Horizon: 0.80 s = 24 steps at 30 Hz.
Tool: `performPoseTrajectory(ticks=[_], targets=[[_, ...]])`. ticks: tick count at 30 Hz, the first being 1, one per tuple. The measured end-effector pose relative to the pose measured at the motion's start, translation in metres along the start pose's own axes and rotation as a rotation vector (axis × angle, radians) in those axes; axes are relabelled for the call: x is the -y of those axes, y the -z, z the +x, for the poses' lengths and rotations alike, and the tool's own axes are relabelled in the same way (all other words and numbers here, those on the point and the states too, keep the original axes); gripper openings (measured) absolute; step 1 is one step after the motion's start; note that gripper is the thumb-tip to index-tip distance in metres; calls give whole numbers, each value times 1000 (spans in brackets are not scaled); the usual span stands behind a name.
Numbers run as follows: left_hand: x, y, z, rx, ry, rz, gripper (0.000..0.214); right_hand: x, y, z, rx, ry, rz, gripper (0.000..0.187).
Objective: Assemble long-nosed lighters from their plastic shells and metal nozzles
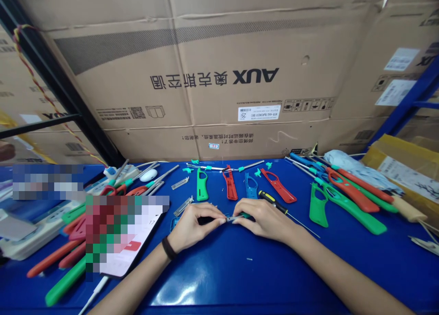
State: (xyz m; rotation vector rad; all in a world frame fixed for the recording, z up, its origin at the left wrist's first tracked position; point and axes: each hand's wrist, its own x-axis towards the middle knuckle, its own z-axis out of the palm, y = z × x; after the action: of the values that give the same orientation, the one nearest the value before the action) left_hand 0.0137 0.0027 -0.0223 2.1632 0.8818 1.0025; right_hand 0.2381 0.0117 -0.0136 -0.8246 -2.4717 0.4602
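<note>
My left hand (pixel 194 223), with a dark band at the wrist, pinches one end of a small silvery part (pixel 229 218). My right hand (pixel 263 218) pinches its other end, so the fingertips almost meet. What exactly the part is stays too small to tell. Beyond my hands lie a green lighter shell half (pixel 202 185), a red shell half (pixel 231 185), a blue shell half (pixel 251 187) and another red shell half (pixel 280 187). A yellow-and-black screwdriver (pixel 273 202) rests behind my right wrist. Clear tank-like pieces (pixel 180 184) are left of the shells.
Lighters and green shells (pixel 358 212) are piled at right, beside a yellow-taped carton (pixel 406 168). A phone (pixel 137 242) with a white cable leans at left over more lighters (pixel 66 278) and a power strip (pixel 30 242). A cardboard wall (pixel 212 40) closes the back.
</note>
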Motion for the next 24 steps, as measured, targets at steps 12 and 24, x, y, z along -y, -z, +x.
performPoseTrajectory(ticks=[12, 24], targets=[[2, 2, 1, 2, 0, 60, 12, -2, 0, 3, 2, -25, 60, 8], [3, 21, -3, 83, 6, 493, 31, -9, 4, 4, 46, -110, 45, 4]])
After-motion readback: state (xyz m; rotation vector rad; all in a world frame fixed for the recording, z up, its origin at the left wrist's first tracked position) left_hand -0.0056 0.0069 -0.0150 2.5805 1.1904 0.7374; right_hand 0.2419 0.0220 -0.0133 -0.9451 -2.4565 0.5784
